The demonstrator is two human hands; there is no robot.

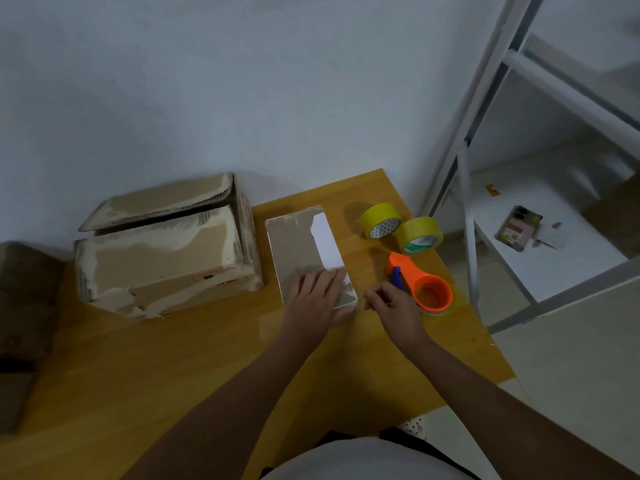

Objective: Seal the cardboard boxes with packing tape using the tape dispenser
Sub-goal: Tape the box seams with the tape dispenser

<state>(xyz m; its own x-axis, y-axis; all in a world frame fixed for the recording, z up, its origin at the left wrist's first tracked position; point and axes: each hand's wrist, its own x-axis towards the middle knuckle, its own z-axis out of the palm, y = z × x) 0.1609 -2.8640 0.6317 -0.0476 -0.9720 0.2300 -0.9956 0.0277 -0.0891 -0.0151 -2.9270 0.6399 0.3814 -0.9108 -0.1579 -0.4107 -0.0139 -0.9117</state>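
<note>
A small flat cardboard box with a white label strip lies on the wooden table. My left hand rests flat on its near end, fingers straight. Just right of the box, my right hand hovers with fingers curled, possibly pinching something thin; I cannot tell what. The orange tape dispenser with a blue part lies on the table right beside my right hand. A large worn cardboard box with a raised top flap stands to the left.
Two yellow tape rolls sit behind the dispenser near the table's right edge. A white metal shelf rack stands to the right with a small item on it. More cardboard lies at the far left. A wall is behind.
</note>
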